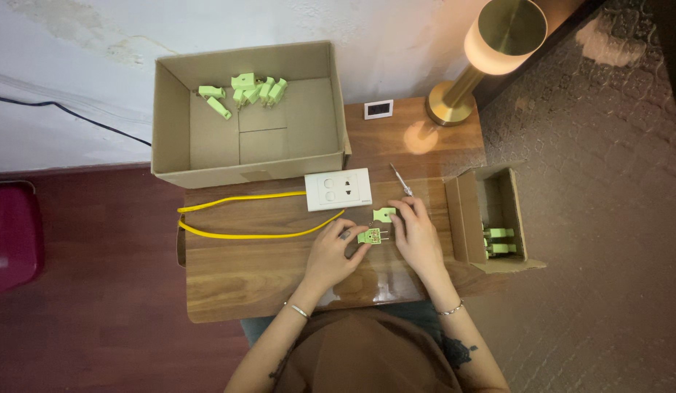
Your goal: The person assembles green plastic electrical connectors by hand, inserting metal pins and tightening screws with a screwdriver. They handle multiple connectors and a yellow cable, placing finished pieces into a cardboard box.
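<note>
— what's in your hands?
— my left hand [330, 255] pinches an opened green plug [371, 236] on the table [243, 284]; my right hand [418, 233] fingers its cover [384, 214].
— much left?
— i judge so: two plugs [499, 241] wait in the small box [490, 218], finished-looking ones [243, 91] in the far carton [250, 116].

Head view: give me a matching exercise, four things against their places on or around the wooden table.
Things:
1. large cardboard box
2. small cardboard box
3. brass lamp
4. white socket plate

Places:
A. far right corner
B. middle, beside the yellow cable
C. far left, holding loose green plugs
D. right edge, open

Pairs: 1-C, 2-D, 3-A, 4-B
</note>
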